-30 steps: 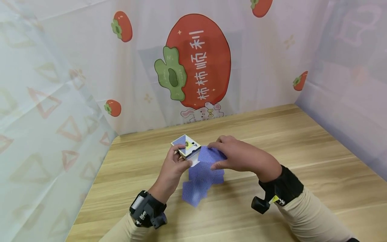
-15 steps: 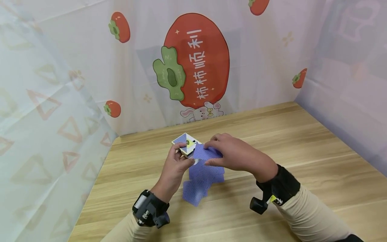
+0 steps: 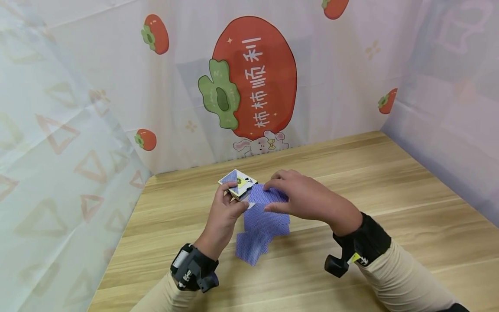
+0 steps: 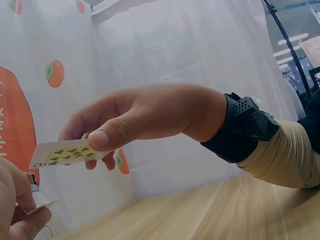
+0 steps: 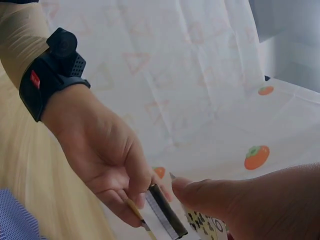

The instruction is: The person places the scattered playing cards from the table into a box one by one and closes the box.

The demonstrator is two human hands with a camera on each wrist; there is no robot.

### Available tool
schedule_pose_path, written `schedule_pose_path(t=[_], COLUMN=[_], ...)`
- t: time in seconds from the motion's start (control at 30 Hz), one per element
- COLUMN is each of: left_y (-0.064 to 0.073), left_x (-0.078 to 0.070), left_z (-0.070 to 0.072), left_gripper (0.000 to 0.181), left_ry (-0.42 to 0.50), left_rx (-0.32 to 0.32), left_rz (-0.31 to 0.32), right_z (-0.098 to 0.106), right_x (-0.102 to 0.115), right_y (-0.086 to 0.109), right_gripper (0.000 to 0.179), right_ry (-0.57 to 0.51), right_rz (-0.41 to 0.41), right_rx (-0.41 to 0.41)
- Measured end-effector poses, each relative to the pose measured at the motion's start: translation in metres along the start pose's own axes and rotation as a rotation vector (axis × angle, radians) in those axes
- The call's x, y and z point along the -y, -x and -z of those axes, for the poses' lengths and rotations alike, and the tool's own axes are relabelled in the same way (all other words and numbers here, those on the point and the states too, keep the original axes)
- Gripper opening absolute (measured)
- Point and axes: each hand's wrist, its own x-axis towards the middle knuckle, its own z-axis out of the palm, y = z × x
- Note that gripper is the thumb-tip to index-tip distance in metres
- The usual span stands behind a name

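Note:
My left hand (image 3: 220, 216) grips a playing-card box (image 3: 239, 182) above the table, fingers and thumb at its sides. An ace of spades and a yellow panel show on the box; its open end (image 5: 166, 212) faces right, with a white flap (image 3: 251, 205) folded out. My right hand (image 3: 306, 198) pinches a blue-backed playing card (image 3: 262, 192) between thumb and fingers, its near edge close beside the box's opening. In the left wrist view the card's face (image 4: 70, 154) has black club pips on yellow. Below, several blue-backed cards (image 3: 251, 248) lie overlapping on the table.
The wooden table (image 3: 390, 186) spreads under both hands. A white fabric backdrop (image 3: 331, 86) printed with persimmons stands behind it, with further fabric walls on the left (image 3: 58, 151) and right (image 3: 448, 130).
My right hand has moved left with its card, towards the box. The box has shifted slightly up and left in my left hand. The cards on the table have not moved.

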Motion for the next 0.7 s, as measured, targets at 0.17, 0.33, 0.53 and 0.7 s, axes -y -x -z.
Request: schedule_pose_path(t=[0.17,0.33,0.53,0.7], left_y=[0.001,0.002,0.003,0.003], left_x=[-0.001,-0.002,-0.001,0.002], left_z=[-0.003,-0.004,-0.005,-0.007], left_gripper=[0.069,0.069,0.069,0.068], left_ry=[0.02,0.018,0.027,0.026], left_rx=[0.002,-0.002,-0.006,0.009], left_rz=[0.008,0.008,0.006,0.014], right_z=[-0.002,-0.003,-0.004,-0.013], right_x=[-0.003,-0.004,-0.003,0.0], right_y=[0.0,-0.001,-0.001,-0.005], right_gripper=[0.055,0.056,0.054,0.053], right_ry=[0.004,0.009,0.022,0.065], right_rz=[-0.002,0.0,0.001,-0.045], right_rx=[0.003,0.007,-0.006,-0.034])
